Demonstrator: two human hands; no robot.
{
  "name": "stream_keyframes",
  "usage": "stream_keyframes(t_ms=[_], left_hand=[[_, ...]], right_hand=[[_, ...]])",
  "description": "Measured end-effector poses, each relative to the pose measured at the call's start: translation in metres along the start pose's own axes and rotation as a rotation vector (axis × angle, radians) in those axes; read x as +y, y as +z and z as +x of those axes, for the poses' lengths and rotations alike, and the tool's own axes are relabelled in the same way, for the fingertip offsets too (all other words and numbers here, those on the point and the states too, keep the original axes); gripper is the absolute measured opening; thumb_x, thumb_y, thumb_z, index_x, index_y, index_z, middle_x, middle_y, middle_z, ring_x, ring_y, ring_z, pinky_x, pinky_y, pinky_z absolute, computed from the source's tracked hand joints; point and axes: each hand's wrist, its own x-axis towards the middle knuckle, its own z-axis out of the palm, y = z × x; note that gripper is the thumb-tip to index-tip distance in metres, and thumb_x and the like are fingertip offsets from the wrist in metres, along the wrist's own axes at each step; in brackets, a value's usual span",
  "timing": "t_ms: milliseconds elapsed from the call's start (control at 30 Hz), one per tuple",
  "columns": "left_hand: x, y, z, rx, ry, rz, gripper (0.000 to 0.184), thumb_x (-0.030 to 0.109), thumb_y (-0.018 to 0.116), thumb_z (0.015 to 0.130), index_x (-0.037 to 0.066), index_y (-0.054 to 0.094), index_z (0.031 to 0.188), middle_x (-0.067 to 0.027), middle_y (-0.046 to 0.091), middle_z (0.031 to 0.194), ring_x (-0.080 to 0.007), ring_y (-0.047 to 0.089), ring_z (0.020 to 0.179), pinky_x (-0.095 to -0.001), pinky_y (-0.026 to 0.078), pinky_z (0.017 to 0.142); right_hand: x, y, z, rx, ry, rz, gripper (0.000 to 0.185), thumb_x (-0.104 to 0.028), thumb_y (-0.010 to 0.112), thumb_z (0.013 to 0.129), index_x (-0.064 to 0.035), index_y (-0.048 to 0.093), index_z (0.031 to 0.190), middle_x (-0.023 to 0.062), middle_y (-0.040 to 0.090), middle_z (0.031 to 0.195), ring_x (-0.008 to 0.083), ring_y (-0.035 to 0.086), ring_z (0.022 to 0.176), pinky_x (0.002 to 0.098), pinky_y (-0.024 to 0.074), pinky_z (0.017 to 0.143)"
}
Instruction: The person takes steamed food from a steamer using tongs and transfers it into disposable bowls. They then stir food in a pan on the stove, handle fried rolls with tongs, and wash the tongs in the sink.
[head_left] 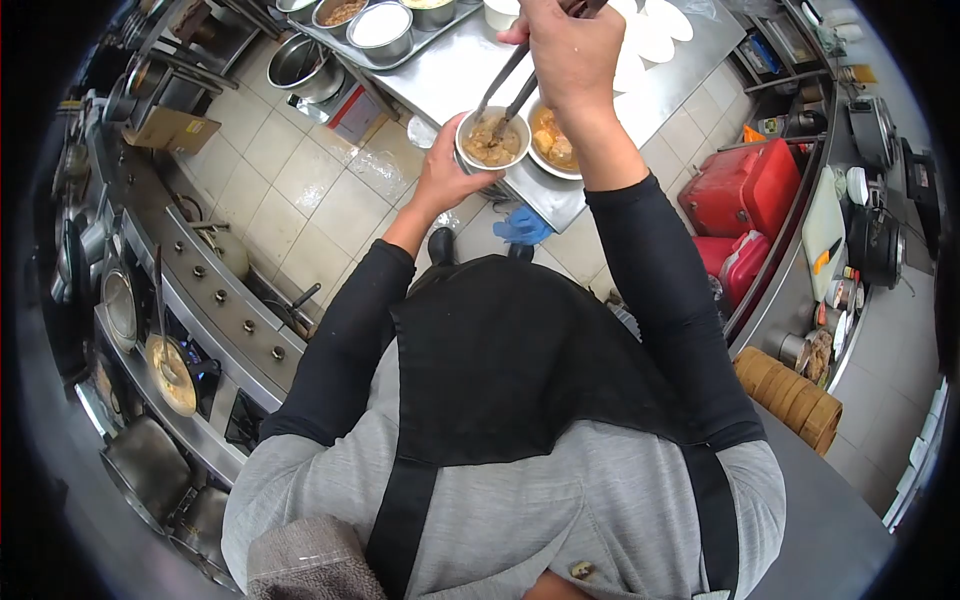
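My left hand [442, 178] is wrapped round the side of a small white bowl [463, 150] and holds it at the front edge of the steel table. Inside the bowl lies brownish food [490, 148] in pieces. From above, my right hand [575, 55] grips a pair of dark metal tongs [518, 92], whose tips reach down into that food. Whether the tips pinch a piece is too small to tell. Close beside the held bowl stands a second white bowl [545, 165] with orange-brown broth and pale chunks, partly hidden by my right wrist.
A tray [425, 42] with several metal tubs of food sits at the table's far left. White containers [655, 35] lie at the back right of the table [445, 85]. Red cases [745, 190] stand on the right, a stove counter [215, 295] on the left, a pot [303, 70] at upper left.
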Motion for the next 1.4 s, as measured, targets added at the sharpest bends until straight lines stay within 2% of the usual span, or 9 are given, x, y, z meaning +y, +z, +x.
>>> stream_keyframes(t_ms=[167,300,467,600,833,1100,1133,1267,1400], left_hand=[[-0.01,0.001,-0.001,0.037,0.01,-0.083,0.086,0.018,0.088,0.068,0.003,0.042,0.139,-0.0117,0.059,0.128,-0.0207,0.058,0.119,-0.035,0.044,0.103],[0.0,-0.003,-0.003,0.078,0.019,-0.136,0.084,0.018,0.09,0.067,0.001,0.044,0.136,-0.0119,0.06,0.127,-0.0224,0.06,0.117,-0.0355,0.048,0.101],[-0.005,-0.01,0.002,0.11,0.025,0.08,0.083,0.019,0.088,0.069,0.003,0.043,0.136,-0.0124,0.06,0.125,-0.0226,0.059,0.118,-0.0357,0.048,0.1],[0.002,-0.012,0.004,0.091,-0.01,0.031,0.084,0.016,0.086,0.07,0.003,0.04,0.139,-0.0127,0.059,0.129,-0.0221,0.058,0.119,-0.0359,0.046,0.102],[0.003,-0.007,0.008,0.079,-0.022,0.064,0.085,0.019,0.087,0.07,0.002,0.04,0.139,-0.0136,0.059,0.128,-0.0233,0.058,0.119,-0.0361,0.046,0.102],[0.002,-0.005,0.007,0.093,-0.01,0.064,0.084,0.021,0.087,0.069,0.003,0.041,0.137,-0.0137,0.06,0.126,-0.0236,0.059,0.118,-0.0363,0.047,0.101],[0.002,-0.005,0.007,0.095,-0.009,0.068,0.084,0.021,0.087,0.069,0.003,0.041,0.137,-0.0137,0.06,0.126,-0.0237,0.059,0.118,-0.0364,0.047,0.101],[0.003,-0.005,0.007,0.091,-0.02,0.079,0.084,0.021,0.087,0.069,0.003,0.041,0.137,-0.0138,0.06,0.126,-0.0244,0.059,0.118,-0.0367,0.047,0.101],[0.001,-0.005,0.006,0.094,-0.018,0.102,0.084,0.021,0.087,0.069,0.004,0.041,0.138,-0.0141,0.06,0.126,-0.025,0.059,0.118,-0.0371,0.047,0.101]], right_hand=[[-0.015,-0.018,0.014,0.099,-0.083,0.065,0.04,-0.031,0.073,0.091,-0.0058,0.057,0.065,0.0011,0.055,0.053,0.0093,0.053,0.045,0.0239,0.045,0.047],[-0.041,-0.052,0.025,0.181,-0.168,0.04,0.045,-0.036,0.07,0.093,-0.0092,0.051,0.062,0.0005,0.048,0.052,0.0117,0.049,0.043,0.0266,0.0453,0.047],[-0.027,-0.116,0.035,0.277,-0.106,0.006,0.044,-0.032,0.07,0.093,-0.0116,0.047,0.062,-0.0004,0.046,0.053,0.0111,0.048,0.043,0.0265,0.0435,0.044],[0.0,-0.158,0.032,0.236,-0.026,0.126,0.042,-0.033,0.072,0.092,-0.0099,0.047,0.068,0.0003,0.045,0.056,0.0129,0.05,0.049,0.0329,0.051,0.052],[0.056,-0.139,0.009,0.264,-0.059,0.138,0.039,-0.031,0.07,0.093,-0.0084,0.049,0.07,0.0023,0.048,0.056,0.0135,0.05,0.048,0.0349,0.0537,0.053],[0.038,-0.139,0.017,0.239,-0.046,0.188,0.04,-0.03,0.071,0.093,-0.0093,0.048,0.068,0.0014,0.046,0.057,0.0126,0.049,0.048,0.0313,0.0503,0.051],[0.037,-0.137,0.019,0.302,-0.018,0.156,0.043,-0.028,0.07,0.094,-0.0115,0.047,0.062,0.0,0.048,0.053,0.0114,0.049,0.044,0.0268,0.0444,0.045],[0.052,-0.117,0.024,0.303,-0.091,0.006,0.039,-0.022,0.07,0.093,-0.0098,0.049,0.063,0.0018,0.054,0.055,0.0113,0.052,0.045,0.0268,0.0456,0.047],[0.054,-0.108,0.024,0.338,-0.004,-0.117,0.042,-0.027,0.07,0.094,-0.0103,0.051,0.059,0.0004,0.052,0.049,0.0108,0.049,0.04,0.0261,0.0398,0.042]])
